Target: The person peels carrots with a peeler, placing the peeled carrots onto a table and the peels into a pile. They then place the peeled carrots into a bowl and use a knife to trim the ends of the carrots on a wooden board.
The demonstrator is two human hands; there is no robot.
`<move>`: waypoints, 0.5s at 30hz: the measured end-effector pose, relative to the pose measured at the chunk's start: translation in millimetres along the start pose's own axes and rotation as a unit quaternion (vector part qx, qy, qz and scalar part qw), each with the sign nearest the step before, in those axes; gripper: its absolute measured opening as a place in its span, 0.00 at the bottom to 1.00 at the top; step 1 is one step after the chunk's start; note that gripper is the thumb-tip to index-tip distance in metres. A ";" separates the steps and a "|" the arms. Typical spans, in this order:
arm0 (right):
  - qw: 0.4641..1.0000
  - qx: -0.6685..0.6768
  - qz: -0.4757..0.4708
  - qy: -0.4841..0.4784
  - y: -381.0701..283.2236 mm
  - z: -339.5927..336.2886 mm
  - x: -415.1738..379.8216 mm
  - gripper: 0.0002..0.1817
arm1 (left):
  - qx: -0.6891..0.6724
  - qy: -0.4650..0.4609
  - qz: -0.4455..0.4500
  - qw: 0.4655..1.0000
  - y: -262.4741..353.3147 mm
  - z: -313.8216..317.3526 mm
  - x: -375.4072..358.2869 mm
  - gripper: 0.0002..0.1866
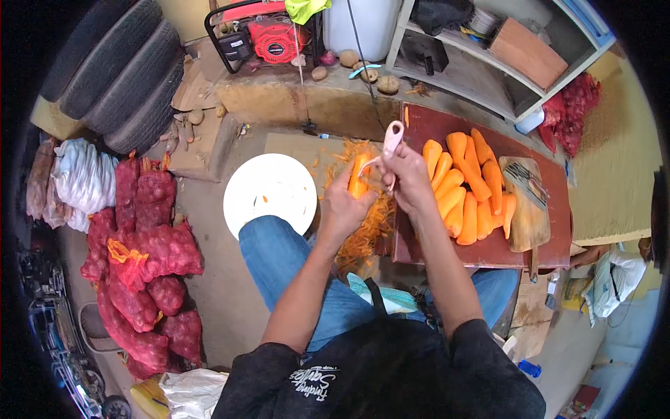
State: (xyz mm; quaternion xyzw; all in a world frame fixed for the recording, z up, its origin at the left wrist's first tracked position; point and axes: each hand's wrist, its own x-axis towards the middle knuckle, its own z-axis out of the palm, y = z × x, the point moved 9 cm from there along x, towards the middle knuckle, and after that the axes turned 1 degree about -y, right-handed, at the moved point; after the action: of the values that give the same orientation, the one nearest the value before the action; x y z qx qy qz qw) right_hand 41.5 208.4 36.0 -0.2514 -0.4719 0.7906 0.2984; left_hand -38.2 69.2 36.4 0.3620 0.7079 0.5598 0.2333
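1. Grips carrot [359, 179] in left hand [340, 209], mostly closed round its lower part, just left of the red table [410, 241]; probably braces it, leaving the upper part exposed.
2. Holds pink peeler [393, 137] in closed right hand [412, 174], near the table's left edge; apparently angles the head to meet the carrot.
3. Shows orange shavings [373, 230] left of the table, probably fallen clear of its top.
4. Keeps peeled carrots [469, 218] together on the table, seemingly within reach.
5. Rests knives [528, 183] on the cutting board [520, 236] at the table's right, likely to avoid mixing.
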 end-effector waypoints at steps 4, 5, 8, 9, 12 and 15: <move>0.997 0.046 -0.041 0.046 10.7 -26.6 24.6 0.06 | 0.065 -0.006 0.037 0.997 13.2 2.1 -6.9 0.36; 0.996 0.059 -0.041 0.060 8.1 -32.8 31.3 0.06 | 0.088 0.007 0.051 0.995 15.4 0.6 -10.0 0.36; 0.998 0.002 -0.049 0.033 -2.8 -17.2 27.3 0.09 | 0.164 0.027 0.078 0.983 19.2 -5.4 -8.9 0.36; 0.996 -0.067 -0.056 0.023 -5.1 -4.4 18.4 0.09 | 0.189 0.017 0.067 0.980 20.2 -5.3 -9.2 0.36; 0.982 -0.152 -0.097 0.059 -3.0 -19.4 20.9 0.09 | 0.240 0.013 0.081 0.967 15.7 2.2 -13.9 0.37; 0.983 -0.072 -0.102 0.138 -15.4 -46.4 30.3 0.09 | 0.276 0.040 0.130 0.951 19.8 1.5 -15.8 0.39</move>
State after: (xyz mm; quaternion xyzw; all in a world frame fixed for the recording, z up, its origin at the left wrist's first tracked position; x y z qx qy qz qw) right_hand 55.6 263.3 26.4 -0.3293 -0.5052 0.6778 0.4206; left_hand -22.2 60.1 53.8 0.4788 0.7903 0.3818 0.0212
